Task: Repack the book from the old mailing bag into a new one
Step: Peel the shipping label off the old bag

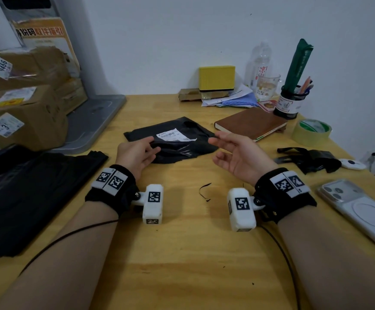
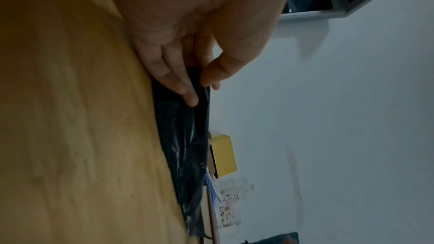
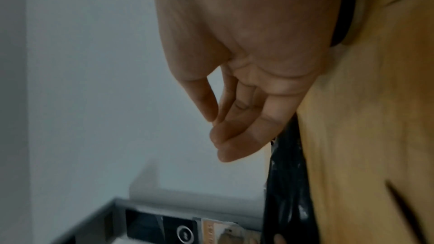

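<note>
The head view looks forward and down over the surface (image 1: 182, 253). Both wrist views sit close along the fingers, sideways, sharing the black bag (image 2: 185, 146).

Wooden table (image 1: 182, 253) under mailing bag (image 1: 177, 142), book (image 1: 251, 123)

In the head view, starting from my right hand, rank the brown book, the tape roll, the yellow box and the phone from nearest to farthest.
From the right hand, head view:
1. Brown book, just beyond the fingertips, slightly to the right.
2. Tape roll and phone, both off to the right, the roll farther back and the phone nearer the body; too close to call.
3. Yellow box, at the back by the wall.
</note>
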Tool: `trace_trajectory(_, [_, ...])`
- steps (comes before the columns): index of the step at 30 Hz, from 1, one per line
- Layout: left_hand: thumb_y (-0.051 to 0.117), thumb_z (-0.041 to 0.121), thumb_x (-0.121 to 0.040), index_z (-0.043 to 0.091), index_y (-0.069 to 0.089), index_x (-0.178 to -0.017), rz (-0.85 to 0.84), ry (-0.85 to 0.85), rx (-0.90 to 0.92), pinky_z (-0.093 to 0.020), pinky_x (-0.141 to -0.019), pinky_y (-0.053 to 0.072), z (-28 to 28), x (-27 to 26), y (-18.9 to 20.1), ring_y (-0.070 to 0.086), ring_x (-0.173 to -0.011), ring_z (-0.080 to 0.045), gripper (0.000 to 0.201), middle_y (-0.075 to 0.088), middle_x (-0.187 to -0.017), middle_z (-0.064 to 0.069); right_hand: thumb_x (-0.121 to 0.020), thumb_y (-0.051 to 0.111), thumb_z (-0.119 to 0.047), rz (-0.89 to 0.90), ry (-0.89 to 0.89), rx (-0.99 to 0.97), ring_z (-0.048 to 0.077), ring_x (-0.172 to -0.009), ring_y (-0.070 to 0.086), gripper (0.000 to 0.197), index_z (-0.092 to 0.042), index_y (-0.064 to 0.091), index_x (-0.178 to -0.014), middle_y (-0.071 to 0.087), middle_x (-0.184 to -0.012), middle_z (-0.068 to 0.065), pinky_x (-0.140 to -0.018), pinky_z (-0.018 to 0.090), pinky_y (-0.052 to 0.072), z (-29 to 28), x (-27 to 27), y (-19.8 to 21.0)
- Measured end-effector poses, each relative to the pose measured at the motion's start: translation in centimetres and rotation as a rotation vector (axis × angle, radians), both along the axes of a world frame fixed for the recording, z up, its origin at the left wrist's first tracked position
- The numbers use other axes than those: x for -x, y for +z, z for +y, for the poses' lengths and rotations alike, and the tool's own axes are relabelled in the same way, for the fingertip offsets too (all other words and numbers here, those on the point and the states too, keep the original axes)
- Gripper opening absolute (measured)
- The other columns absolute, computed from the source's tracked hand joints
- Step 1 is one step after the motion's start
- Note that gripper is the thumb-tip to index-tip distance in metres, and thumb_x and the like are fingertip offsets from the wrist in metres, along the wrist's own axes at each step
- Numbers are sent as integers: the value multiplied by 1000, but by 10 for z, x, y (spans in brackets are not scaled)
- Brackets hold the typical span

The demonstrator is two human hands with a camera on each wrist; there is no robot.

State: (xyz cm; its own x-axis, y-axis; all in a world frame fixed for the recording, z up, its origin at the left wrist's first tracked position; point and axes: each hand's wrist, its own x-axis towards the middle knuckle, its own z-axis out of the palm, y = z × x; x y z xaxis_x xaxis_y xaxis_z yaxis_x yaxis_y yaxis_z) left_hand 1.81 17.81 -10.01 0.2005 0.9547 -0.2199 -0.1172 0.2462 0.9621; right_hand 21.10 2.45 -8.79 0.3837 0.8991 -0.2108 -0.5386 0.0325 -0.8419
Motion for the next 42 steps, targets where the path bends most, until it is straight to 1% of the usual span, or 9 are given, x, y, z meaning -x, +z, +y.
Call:
trace_trajectory(4, [67, 5, -89, 15, 67, -94, -3, 9, -101, -26, -85, 56, 0, -3, 2, 73, -91, -14, 11, 72, -101, -3, -98, 60, -14, 98, 54, -36, 13, -55, 55, 15, -9, 67, -111, 75, -97, 7, -50, 24, 54, -4, 0, 4])
trace_trajectory(8, [82, 14, -78, 11, 58, -92, -36, -11, -209, -28, -80, 58, -3, -5, 1, 71, -86, -19, 28, 68, -99, -12, -97, 57, -18, 109, 107, -54, 13, -56, 56, 17, -9, 70, -106, 76, -96, 8, -51, 24, 55, -3, 5, 5])
trace_trajectory(13, [65, -11, -81, 15, 49, -81, -26, -39, -351, -22, -66, 57, -12, -8, 8, 70, -92, -23, 30, 66, -98, -13, -96, 60, -20, 126, 152, -59, 13, -52, 53, 19, -10, 70, -108, 74, -97, 8, -48, 23, 53, -3, 9, 6])
trace_trajectory(19, [52, -22, -79, 15, 48, -79, -107, -148, -442, -36, -75, 60, -19, -10, 9, 67, -95, -26, 38, 62, -104, -12, -99, 57, -21, 72, 221, -36, 12, -53, 55, 20, -11, 68, -113, 75, -98, 7, -51, 24, 54, 1, 15, 2])
trace_trajectory(23, [53, -22, -83, 14, 48, -86, -197, -185, -478, -32, -68, 58, -25, -11, 14, 69, -88, -19, 36, 63, -101, -6, -98, 58, -21, 18, 261, 0, 11, -54, 56, 22, -11, 68, -116, 75, -100, 7, -53, 24, 56, 3, 21, -1])
trace_trajectory(26, [57, -19, -83, 13, 49, -108, -257, -185, -453, -38, -73, 60, -28, -14, 13, 68, -101, -23, 41, 58, -120, -11, -99, 59, -22, -19, 299, 21, 12, -55, 57, 30, -10, 64, -126, 75, -107, 7, -54, 24, 56, 4, 24, -5])
trace_trajectory(31, [66, -9, -86, 5, 49, -129, -264, -217, -205, -45, -81, 60, -28, -20, 2, 68, -105, -29, 48, 61, -127, -17, -101, 57, -23, -9, 354, 39, 15, -59, 62, 40, -9, 60, -138, 71, -124, 11, -55, 25, 57, 6, 28, -11])
trace_trajectory(36, [61, 10, -96, -6, 64, -117, -109, -440, -141, -34, -78, 61, -32, -19, -5, 71, -101, -30, 26, 73, -111, -18, -100, 58, -23, -12, 341, 67, 18, -66, 66, 42, -6, 59, -139, 63, -138, 17, -63, 30, 60, 7, 28, -15])
trace_trajectory(42, [63, 7, -94, 3, 65, -119, 52, -521, -117, -35, -83, 60, -27, -14, -6, 73, -96, -26, 25, 75, -108, -13, -101, 58, -21, -45, 325, 63, 25, -77, 72, 37, -7, 60, -135, 70, -128, 17, -69, 33, 61, 6, 29, -11])
